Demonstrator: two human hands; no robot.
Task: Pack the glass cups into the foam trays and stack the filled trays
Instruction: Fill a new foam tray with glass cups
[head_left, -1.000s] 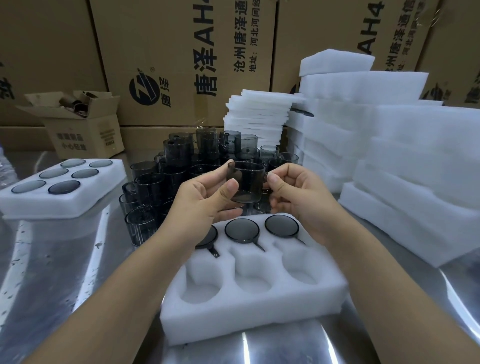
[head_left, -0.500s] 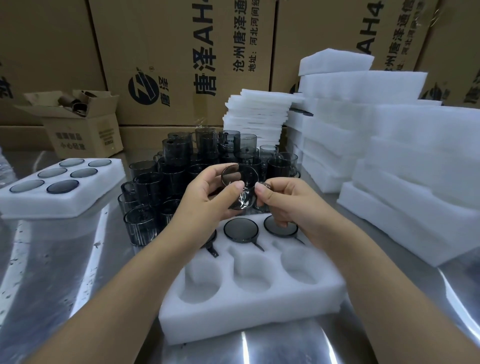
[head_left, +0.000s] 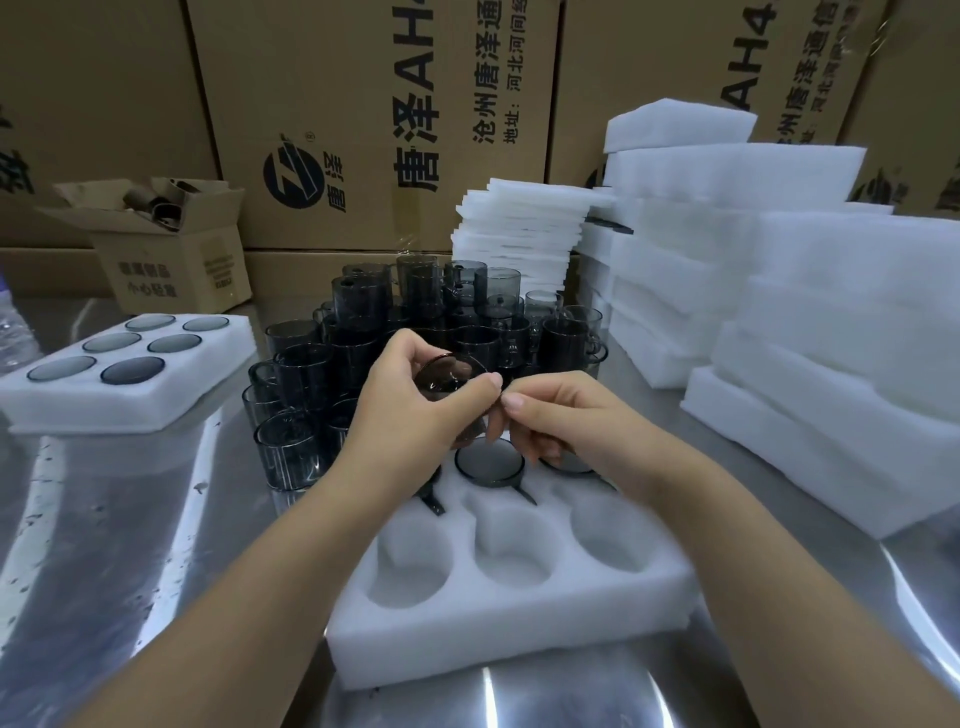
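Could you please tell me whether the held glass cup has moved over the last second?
Yes: the glass cup has tipped from upright and sunk slightly toward the foam tray below.

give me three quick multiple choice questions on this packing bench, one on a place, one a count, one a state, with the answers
1. Where does the filled tray lie relative to the loose cups?
A) to their left
B) behind them
C) on top of them

2. How many pockets of the front tray are empty?
A) one
B) three
C) six

3. How is the glass cup in the left hand?
A) seated in a pocket
B) standing among the loose cups
C) held tilted above the front tray

Answers:
1 A: it sits to the left of the cluster.
2 B: the near row of three shows bare foam, while the far row holds cups.
3 C: the fingers curl round it in the air and it is tipped off upright.
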